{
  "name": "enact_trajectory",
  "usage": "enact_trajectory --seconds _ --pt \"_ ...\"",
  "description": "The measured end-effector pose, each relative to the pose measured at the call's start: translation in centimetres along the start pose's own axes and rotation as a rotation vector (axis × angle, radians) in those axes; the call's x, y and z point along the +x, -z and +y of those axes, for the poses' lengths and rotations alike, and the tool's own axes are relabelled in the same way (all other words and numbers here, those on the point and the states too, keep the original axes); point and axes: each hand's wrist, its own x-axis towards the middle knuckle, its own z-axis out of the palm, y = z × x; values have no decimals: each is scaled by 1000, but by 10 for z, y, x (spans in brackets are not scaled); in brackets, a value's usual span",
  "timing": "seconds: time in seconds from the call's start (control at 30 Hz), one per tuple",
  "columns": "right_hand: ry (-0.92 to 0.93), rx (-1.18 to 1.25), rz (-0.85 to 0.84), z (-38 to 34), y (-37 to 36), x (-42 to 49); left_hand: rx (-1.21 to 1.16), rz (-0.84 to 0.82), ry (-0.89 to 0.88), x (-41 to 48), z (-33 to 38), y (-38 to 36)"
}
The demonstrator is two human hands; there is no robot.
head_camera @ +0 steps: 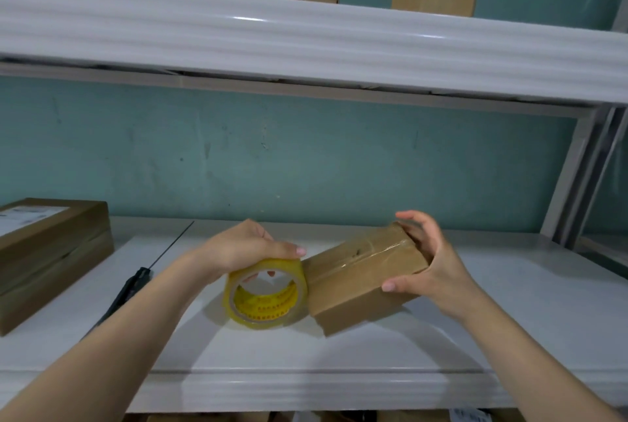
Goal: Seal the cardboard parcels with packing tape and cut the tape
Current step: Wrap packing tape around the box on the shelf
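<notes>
White shelf (543, 279) bears it all. Right hand (431, 258) grips the parcel (356, 282) by its far end. Left hand (251, 245) grips the tape roll (275, 270) from above, against the parcel's side. Likely risk: the tape wrinkles or sticks to itself, with the knife (131, 289) lying outside the left forearm.

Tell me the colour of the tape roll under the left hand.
Yellow-tinted clear tape roll, seen in the head view.
</notes>
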Motion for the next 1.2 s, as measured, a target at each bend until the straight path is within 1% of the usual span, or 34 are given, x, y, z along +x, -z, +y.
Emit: enact_trajectory --seconds 0.1,0.17,0.23,0.33,0.47,0.6,0.67,0.77,0.87,0.93,1.0,1.03,1.07,1.13,1.2 --pt "-36 125 11 8 -5 -6 282 -37 87 2 6 3" --pt "-62 156 26 17 -7 -10 493 -1 157 4 12 8" --pt "-90 183 48 23 -7 -13 610 26 187 9 14 7" --pt "-127 183 15 30 -5 -13 644 -30 195 17 4 -4" --pt "-198 173 -44 38 0 -15 640 -23 207 28 1 -7" --pt "-272 99 -125 44 10 -25 751 -140 237 43 12 -20" --pt "-325 85 -178 44 15 -30 768 -196 267 50 16 -23" --pt "-404 -65 -324 38 25 -29 740 -244 287 54 18 -24" --pt "-458 -268 -455 26 32 -18 669 -235 222 53 15 -22" --pt "-501 -427 -600 17 36 -8 572 -170 140 53 13 -18" --pt "-502 -712 -753 9 32 4 434 -41 63 52 10 -15" --pt "-448 -858 -770 6 25 10 393 9 34 51 9 -14" --pt "-360 -949 -746 2 14 14 390 33 15 49 8 -14" --pt "-178 -982 -689 -5 -16 16 430 35 8 46 5 -17" --pt "-65 -997 -719 -4 -46 11 456 56 14 42 2 -20"
